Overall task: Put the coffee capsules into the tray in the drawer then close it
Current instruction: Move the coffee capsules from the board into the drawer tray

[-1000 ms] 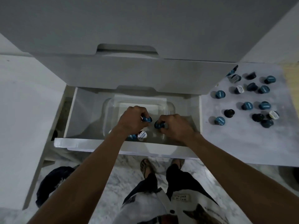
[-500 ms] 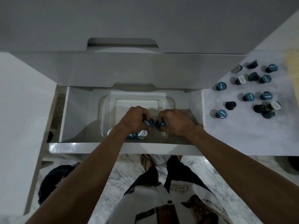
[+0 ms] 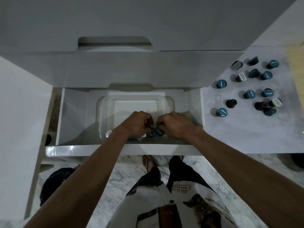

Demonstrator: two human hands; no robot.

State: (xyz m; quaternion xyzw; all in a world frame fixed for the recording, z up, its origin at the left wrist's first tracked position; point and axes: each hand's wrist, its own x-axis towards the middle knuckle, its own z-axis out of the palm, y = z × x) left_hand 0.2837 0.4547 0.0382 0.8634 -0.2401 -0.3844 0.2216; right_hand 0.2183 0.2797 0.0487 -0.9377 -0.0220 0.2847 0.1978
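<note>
My fingertips (image 3: 148, 123) were curled in tight over the near end of the clear tray (image 3: 105, 102). The left hand (image 3: 136, 123) looked pinched on a dark capsule, though I could not tell whether it had let go. The right hand (image 3: 175, 124) was clenched just beside it, its fingers touching a teal capsule (image 3: 159, 132) that sat on the tray floor; again, grip or release was hidden.

A few more capsules, one with a white lid (image 3: 108, 133), lay along the tray's near wall, half under my left wrist. The open drawer (image 3: 75, 112) held the tray in its middle. Well off to the right, on the counter (image 3: 246, 132), the loose capsules (image 3: 250, 94) waited.

My worry was crowding: with both fists nearly touching, pulling one out could have knocked the other's capsule over or dragged the light tray. Everything piled at the near wall could also have spilled over its low rim.
</note>
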